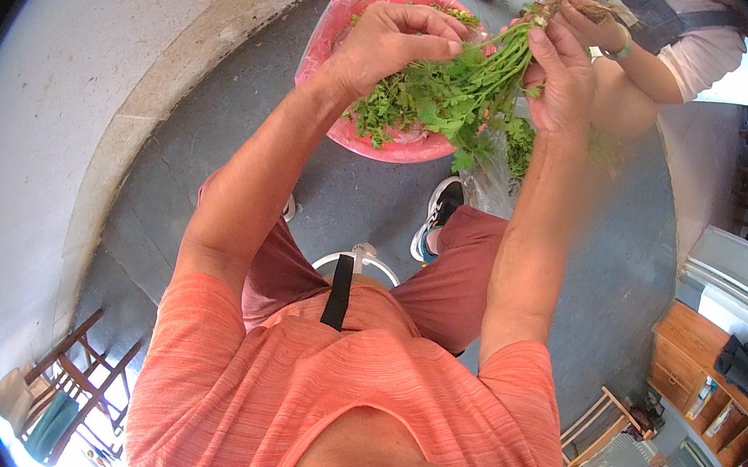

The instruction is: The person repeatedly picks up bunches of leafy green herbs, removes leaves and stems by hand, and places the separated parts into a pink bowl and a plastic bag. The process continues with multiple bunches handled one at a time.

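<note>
My right hand [557, 82] grips a bunch of leafy green herb, apparently coriander [467, 96], by the stems close to the pale root end. Its leaves fan out to the left and downward. To the left of the bunch is my left hand [400, 45], thumb and fingers curled near one another beside the stems; whether a thin stem is between them is not clear. Below both hands stands a pink basin [417, 149] lined with clear plastic, with loose green leaves [384, 108] inside.
Another person's hand [594, 27], wearing a bangle, is close beyond my right hand, near brown roots. A clear plastic bag [490, 170] with greens [519, 143] lies right of the basin. A wall [85, 53] curves along the left; a wooden cabinet [682, 355] stands at right.
</note>
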